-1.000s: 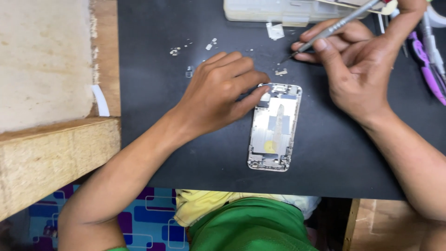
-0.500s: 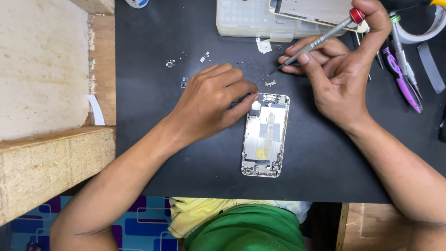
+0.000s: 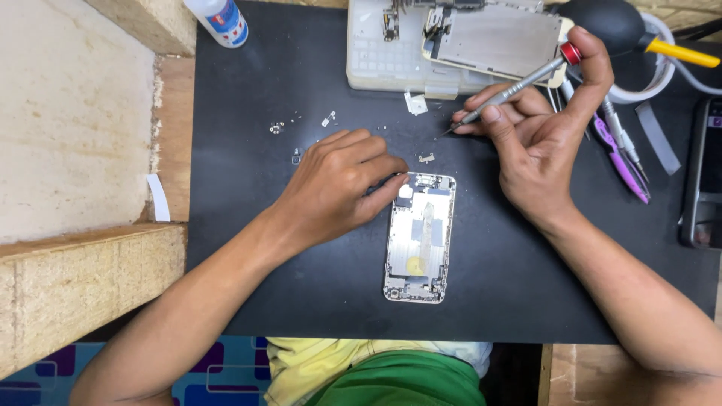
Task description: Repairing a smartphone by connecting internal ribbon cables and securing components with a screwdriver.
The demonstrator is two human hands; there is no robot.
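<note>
We noted the left hand [image 3: 338, 184] lying palm down on the black mat [image 3: 241, 225], fingers curled loosely, holding nothing; its fingertips touched the top corner of the opened phone shell [image 3: 420, 237]. The shell lay flat just beside that hand, towards the right arm, its inside facing up. The right hand [image 3: 541, 150] was closed round a slim screwdriver [image 3: 511, 90], pinched between thumb and fingers, tip pointing down at the mat just above the shell, not touching it. A small metal piece [image 3: 426, 158] lay between the two hands. Tiny screws [image 3: 277, 128] sat beyond the left hand. Purple tweezers [image 3: 620, 162] lay just past the right hand.
</note>
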